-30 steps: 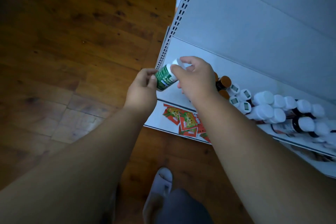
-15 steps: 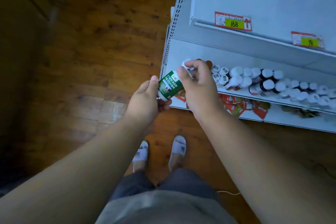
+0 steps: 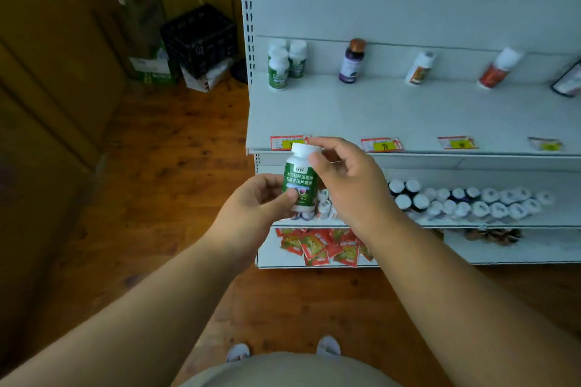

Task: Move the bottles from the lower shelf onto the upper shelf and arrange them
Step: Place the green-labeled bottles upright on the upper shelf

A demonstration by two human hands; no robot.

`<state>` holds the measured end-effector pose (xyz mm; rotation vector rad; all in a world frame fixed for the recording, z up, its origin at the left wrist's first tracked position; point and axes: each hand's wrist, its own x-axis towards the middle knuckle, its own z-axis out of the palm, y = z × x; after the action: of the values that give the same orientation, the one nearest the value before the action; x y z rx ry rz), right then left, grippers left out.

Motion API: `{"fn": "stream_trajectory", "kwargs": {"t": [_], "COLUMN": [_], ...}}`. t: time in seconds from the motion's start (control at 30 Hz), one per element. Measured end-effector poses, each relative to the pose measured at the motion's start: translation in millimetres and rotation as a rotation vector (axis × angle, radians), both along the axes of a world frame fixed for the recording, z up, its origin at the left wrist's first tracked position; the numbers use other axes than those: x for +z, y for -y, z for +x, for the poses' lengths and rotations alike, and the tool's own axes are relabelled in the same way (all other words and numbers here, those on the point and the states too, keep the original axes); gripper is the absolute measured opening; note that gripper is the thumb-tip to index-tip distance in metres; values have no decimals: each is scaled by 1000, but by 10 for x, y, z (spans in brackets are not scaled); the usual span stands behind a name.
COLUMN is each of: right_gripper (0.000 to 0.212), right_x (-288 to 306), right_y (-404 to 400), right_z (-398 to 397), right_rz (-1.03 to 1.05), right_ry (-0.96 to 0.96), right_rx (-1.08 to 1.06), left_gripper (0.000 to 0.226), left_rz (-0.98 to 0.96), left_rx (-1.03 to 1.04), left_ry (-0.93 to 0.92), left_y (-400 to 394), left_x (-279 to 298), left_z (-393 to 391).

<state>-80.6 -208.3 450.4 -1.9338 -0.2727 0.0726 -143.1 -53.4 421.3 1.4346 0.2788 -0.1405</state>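
Green-labelled bottle [image 3: 300, 181] stands upright in both your hands, just before the front edge of the upper shelf [image 3: 408, 116]. Your left hand [image 3: 251, 210] grips its lower body, thumb across the label; your right hand [image 3: 349, 179] pinches the white cap, so each grip is closed on it. Up there, three green bottles [image 3: 283, 64] crowd the left rear corner, with other bottles spaced along the back wall and broad bare shelf in front. Capped bottles [image 3: 465, 201] pack the lower shelf [image 3: 471, 223].
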Motion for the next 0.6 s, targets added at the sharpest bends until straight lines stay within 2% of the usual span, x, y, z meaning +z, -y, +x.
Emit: {"fn": "stream_trajectory", "kwargs": {"t": [0.1,0.33,0.47,0.6], "right_gripper": [22,36,44,43], "right_x": [102,245,251,196], "right_y": [331,752,602,317], "right_z": [143,534,759,1053], "right_rz": [-60,-159,-220,-271], "right_ry": [19,64,87,158], "right_rx": [76,187,251,213], "left_gripper": [23,30,28,33], "left_rz": [169,429,564,739], "left_rx": [-8,67,135,157], "left_ry": [58,135,140,181], "left_y": [294,667,589,361], "left_x": [113,187,161,146], "left_z": [121,460,626,1029]}}
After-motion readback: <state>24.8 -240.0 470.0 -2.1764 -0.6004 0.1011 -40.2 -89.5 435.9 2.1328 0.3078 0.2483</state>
